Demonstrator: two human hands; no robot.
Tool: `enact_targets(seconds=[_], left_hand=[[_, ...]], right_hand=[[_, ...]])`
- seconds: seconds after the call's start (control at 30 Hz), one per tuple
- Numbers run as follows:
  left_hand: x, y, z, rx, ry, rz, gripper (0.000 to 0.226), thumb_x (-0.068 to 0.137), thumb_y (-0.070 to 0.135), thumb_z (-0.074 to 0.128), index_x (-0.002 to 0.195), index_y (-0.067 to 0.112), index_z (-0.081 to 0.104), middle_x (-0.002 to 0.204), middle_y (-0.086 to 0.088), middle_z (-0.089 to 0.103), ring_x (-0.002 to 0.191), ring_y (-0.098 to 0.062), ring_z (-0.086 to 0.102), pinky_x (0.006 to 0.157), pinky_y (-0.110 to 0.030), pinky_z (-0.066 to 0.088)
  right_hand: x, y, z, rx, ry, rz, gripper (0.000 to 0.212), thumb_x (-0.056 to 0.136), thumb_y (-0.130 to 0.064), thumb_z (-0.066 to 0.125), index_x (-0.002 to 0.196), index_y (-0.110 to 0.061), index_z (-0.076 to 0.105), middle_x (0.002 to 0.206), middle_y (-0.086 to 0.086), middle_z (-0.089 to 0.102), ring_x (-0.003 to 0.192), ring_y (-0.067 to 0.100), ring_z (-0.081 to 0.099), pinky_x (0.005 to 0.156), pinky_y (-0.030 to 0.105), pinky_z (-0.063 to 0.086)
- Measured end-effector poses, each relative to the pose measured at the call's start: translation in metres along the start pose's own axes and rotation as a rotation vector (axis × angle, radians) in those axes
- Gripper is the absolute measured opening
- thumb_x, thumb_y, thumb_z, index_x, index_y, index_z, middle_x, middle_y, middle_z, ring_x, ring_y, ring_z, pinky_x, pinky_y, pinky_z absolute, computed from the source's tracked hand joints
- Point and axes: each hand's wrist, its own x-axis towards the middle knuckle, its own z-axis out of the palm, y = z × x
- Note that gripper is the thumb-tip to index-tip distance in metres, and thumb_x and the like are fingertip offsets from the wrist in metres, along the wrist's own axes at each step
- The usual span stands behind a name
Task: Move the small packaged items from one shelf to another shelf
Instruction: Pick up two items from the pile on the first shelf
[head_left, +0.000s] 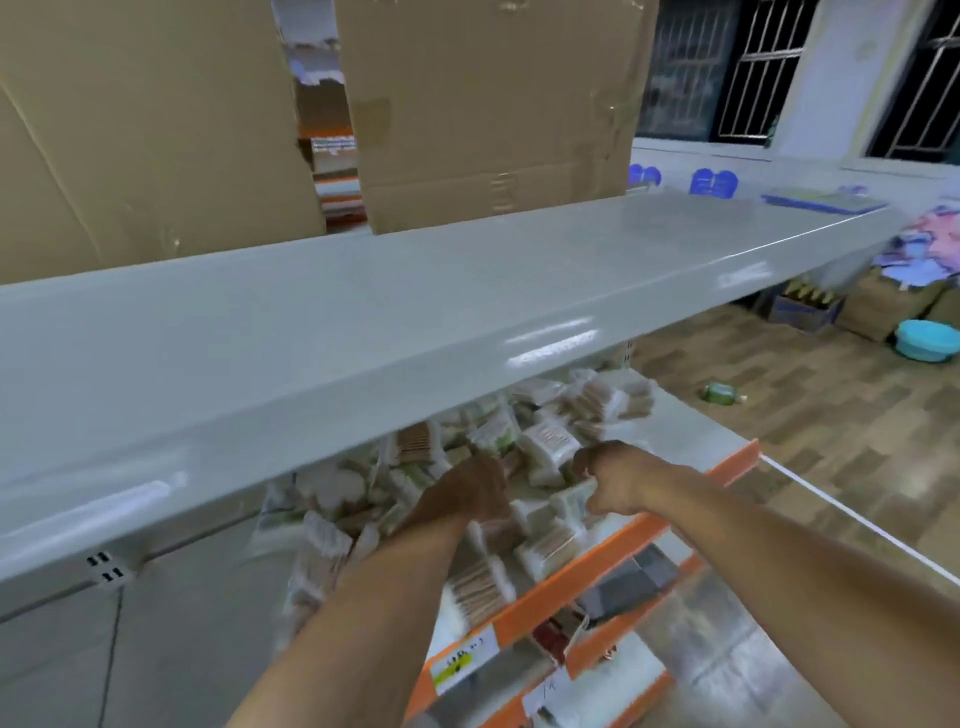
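A small packet (574, 498) is pinched by the right hand (613, 480) while the left hand (470, 493) is buried in the packet heap (519, 447) on the orange-edged shelf (618, 551), its grip unclear; the grey upper shelf (467, 291) holds 0 packets, so nearly all remains

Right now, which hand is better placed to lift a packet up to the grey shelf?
The right hand, probably: it already pinches a small packet. The left hand is buried in the pile, grip unclear.
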Motion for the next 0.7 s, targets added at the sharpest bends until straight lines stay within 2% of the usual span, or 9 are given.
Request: enact_targets(seconds=[0.07, 0.17, 0.23, 0.3, 0.37, 0.43, 0.6, 0.7], left_hand=[[0.005, -0.003, 0.008, 0.003, -0.028, -0.043, 0.04, 0.089, 0.02, 0.067, 0.125, 0.004, 0.062, 0.115, -0.007, 0.063, 0.098, -0.002, 0.066, 0.085, -0.016, 0.048], [0.004, -0.005, 0.018, 0.044, -0.043, -0.145, 0.039, 0.083, 0.021, 0.062, 0.12, 0.008, 0.061, 0.126, -0.011, 0.06, 0.113, -0.025, 0.061, 0.091, -0.034, 0.052], [0.001, -0.003, 0.023, 0.082, -0.05, -0.214, 0.039, 0.079, 0.021, 0.064, 0.115, 0.006, 0.062, 0.125, -0.014, 0.061, 0.109, -0.03, 0.061, 0.084, -0.034, 0.053], [0.0, -0.001, 0.029, 0.109, -0.046, -0.267, 0.05, 0.077, 0.022, 0.069, 0.122, 0.005, 0.058, 0.13, -0.016, 0.056, 0.112, -0.031, 0.059, 0.08, -0.032, 0.05], [-0.003, 0.002, 0.037, 0.13, -0.035, -0.292, 0.065, 0.077, 0.019, 0.072, 0.135, 0.006, 0.046, 0.142, -0.017, 0.043, 0.125, -0.034, 0.05, 0.091, -0.037, 0.05], [-0.005, 0.005, 0.044, 0.18, -0.006, -0.303, 0.067, 0.082, 0.015, 0.07, 0.14, 0.008, 0.038, 0.146, -0.019, 0.034, 0.132, -0.036, 0.042, 0.101, -0.044, 0.047], [-0.012, 0.009, 0.043, 0.201, 0.09, -0.261, 0.05, 0.085, 0.022, 0.066, 0.129, 0.005, 0.048, 0.134, -0.016, 0.045, 0.126, -0.032, 0.044, 0.102, -0.039, 0.044], [-0.012, 0.009, 0.033, 0.049, 0.125, -0.246, 0.046, 0.079, 0.028, 0.073, 0.116, 0.009, 0.053, 0.121, -0.01, 0.053, 0.112, -0.026, 0.052, 0.084, -0.031, 0.043]], right_hand=[[0.01, 0.008, 0.003, -0.065, -0.026, -0.049, 0.054, 0.087, -0.017, 0.06, 0.14, -0.021, 0.049, 0.134, 0.009, 0.057, 0.112, 0.026, 0.06, 0.089, 0.034, 0.055], [0.022, 0.017, 0.009, -0.116, -0.046, -0.11, 0.06, 0.089, -0.013, 0.058, 0.146, -0.024, 0.042, 0.137, 0.01, 0.053, 0.116, 0.026, 0.059, 0.09, 0.034, 0.055], [0.029, 0.022, 0.018, -0.162, -0.043, -0.154, 0.065, 0.09, -0.015, 0.058, 0.15, -0.024, 0.035, 0.139, 0.01, 0.051, 0.119, 0.027, 0.056, 0.094, 0.037, 0.053], [0.035, 0.025, 0.027, -0.238, -0.015, -0.195, 0.067, 0.092, -0.024, 0.06, 0.152, -0.022, 0.031, 0.142, 0.012, 0.047, 0.125, 0.029, 0.05, 0.101, 0.038, 0.048], [0.038, 0.029, 0.035, -0.289, 0.019, -0.233, 0.071, 0.092, -0.036, 0.06, 0.153, -0.02, 0.028, 0.147, 0.013, 0.042, 0.131, 0.03, 0.044, 0.108, 0.038, 0.04], [0.041, 0.035, 0.042, -0.266, 0.071, -0.255, 0.074, 0.091, -0.038, 0.062, 0.153, -0.022, 0.026, 0.148, 0.012, 0.039, 0.133, 0.03, 0.04, 0.112, 0.038, 0.035], [0.041, 0.041, 0.054, -0.082, 0.104, -0.183, 0.076, 0.089, -0.017, 0.061, 0.154, -0.025, 0.023, 0.154, 0.012, 0.03, 0.141, 0.034, 0.03, 0.113, 0.042, 0.033], [0.041, 0.043, 0.054, -0.022, 0.119, -0.169, 0.072, 0.087, -0.02, 0.064, 0.15, -0.022, 0.029, 0.15, 0.012, 0.032, 0.139, 0.033, 0.031, 0.112, 0.042, 0.035]])
